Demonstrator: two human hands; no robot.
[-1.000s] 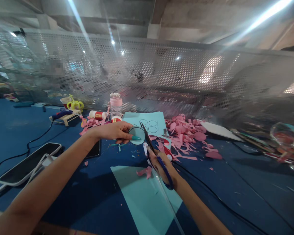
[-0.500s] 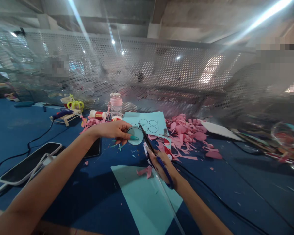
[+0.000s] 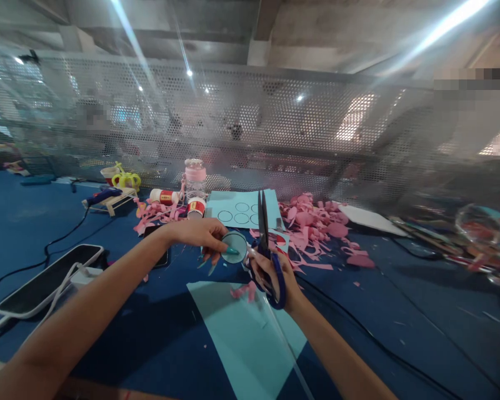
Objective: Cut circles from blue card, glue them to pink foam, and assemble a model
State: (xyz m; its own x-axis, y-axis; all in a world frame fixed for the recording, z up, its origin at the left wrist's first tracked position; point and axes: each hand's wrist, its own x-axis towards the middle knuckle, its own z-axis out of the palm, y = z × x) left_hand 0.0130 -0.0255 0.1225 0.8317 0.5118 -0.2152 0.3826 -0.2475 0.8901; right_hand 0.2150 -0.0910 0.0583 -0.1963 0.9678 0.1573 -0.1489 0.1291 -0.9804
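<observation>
My left hand (image 3: 198, 233) pinches a small teal paper circle (image 3: 234, 246) between thumb and fingers, above the blue table. Just to its right, my right hand (image 3: 273, 272) grips blue-handled scissors (image 3: 265, 244), blades nearly closed and pointing up and away beside the circle. A teal paper sheet (image 3: 245, 333) lies on the table under both hands, with a pink scrap (image 3: 242, 290) on it. Farther back lies another teal sheet (image 3: 237, 208) with circles drawn on it.
A heap of pink paper scraps (image 3: 316, 228) spreads behind my right hand. Glue sticks (image 3: 163, 195), a jar (image 3: 195, 176), a glue gun (image 3: 104, 195) and a phone (image 3: 45, 280) sit to the left. Black cables (image 3: 358, 328) cross the blue table. A perforated metal screen (image 3: 275, 128) closes the back.
The scissors swung from leaning left to standing upright and closed beside the circle. Both hands drew slightly nearer to me, and small teal trimmings fell below my left hand.
</observation>
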